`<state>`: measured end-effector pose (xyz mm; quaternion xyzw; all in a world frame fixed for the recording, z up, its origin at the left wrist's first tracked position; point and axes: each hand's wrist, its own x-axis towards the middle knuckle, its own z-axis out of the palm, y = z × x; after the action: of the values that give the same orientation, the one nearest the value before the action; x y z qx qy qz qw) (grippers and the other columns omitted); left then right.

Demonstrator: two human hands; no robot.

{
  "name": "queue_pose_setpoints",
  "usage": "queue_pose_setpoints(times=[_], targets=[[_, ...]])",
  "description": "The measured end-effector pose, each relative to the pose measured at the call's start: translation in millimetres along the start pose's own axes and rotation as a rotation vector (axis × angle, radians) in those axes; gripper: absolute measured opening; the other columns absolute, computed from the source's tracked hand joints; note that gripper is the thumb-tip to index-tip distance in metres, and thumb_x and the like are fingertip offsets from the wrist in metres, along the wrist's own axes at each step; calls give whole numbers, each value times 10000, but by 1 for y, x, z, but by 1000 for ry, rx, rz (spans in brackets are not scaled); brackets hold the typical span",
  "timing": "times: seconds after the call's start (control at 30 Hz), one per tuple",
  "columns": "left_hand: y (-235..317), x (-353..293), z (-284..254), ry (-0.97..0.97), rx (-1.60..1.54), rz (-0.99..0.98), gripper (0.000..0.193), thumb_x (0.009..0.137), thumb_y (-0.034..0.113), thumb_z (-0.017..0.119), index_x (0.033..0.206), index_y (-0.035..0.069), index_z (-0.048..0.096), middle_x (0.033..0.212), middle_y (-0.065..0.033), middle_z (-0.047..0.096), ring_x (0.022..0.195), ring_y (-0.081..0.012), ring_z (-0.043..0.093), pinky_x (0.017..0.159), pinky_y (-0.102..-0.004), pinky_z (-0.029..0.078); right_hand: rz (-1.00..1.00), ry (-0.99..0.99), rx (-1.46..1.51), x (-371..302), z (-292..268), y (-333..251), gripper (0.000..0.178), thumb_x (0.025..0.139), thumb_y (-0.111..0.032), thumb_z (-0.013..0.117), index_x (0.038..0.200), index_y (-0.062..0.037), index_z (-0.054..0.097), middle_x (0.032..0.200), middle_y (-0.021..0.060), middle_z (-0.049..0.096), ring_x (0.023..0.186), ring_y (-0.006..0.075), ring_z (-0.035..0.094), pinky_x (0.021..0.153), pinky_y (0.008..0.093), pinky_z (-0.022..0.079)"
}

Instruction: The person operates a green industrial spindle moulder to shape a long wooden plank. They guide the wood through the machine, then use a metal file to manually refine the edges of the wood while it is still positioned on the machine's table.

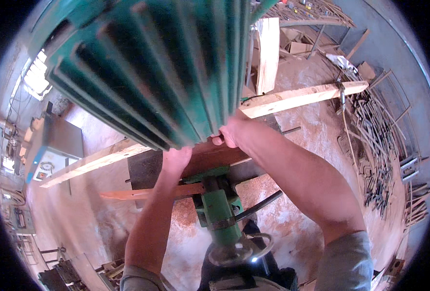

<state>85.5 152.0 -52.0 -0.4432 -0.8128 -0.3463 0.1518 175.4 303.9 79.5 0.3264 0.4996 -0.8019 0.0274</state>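
A large green ribbed machine housing [147, 72] fills the upper middle and hides much of the work below it. A long pale wooden beam [302, 98] passes beneath the housing from left to right. My left hand [177, 157] is at the housing's lower edge, in line with the beam, its fingers hidden. My right hand [229, 133] is closed beside the beam's right stretch, with curled fingertips showing; what it grips is hidden. A reddish-brown surface [212, 157] lies between my hands, above the machine's green column [224, 218].
A black lever [258, 206] juts from the column, and an orange-brown strip [152, 193] sticks out to the left. A clamp [341, 92] sits on the beam's right end. Metal rods [380, 160] are heaped at right; a grey cabinet [59, 138] stands at left. Sawdust covers the floor.
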Motion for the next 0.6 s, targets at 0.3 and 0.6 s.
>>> queue_pose_setpoints(times=[0.3,0.6], targets=[[18,8,-9,26,-99,71,218,747,77,556,961,38,560,959,-143,560,883,-338,531,770,-443,429,-812,382,-983,13,-13,43,195,711,-150,566,855,-19,582,697,159,591,723,340,560,635,392,449],[20,9,-9,113,4,103,147,766,50,580,912,44,601,896,-118,610,827,-303,579,720,-416,463,-754,122,-883,20,-32,37,309,700,-170,560,962,-8,591,903,203,602,866,360,558,801,396,430]])
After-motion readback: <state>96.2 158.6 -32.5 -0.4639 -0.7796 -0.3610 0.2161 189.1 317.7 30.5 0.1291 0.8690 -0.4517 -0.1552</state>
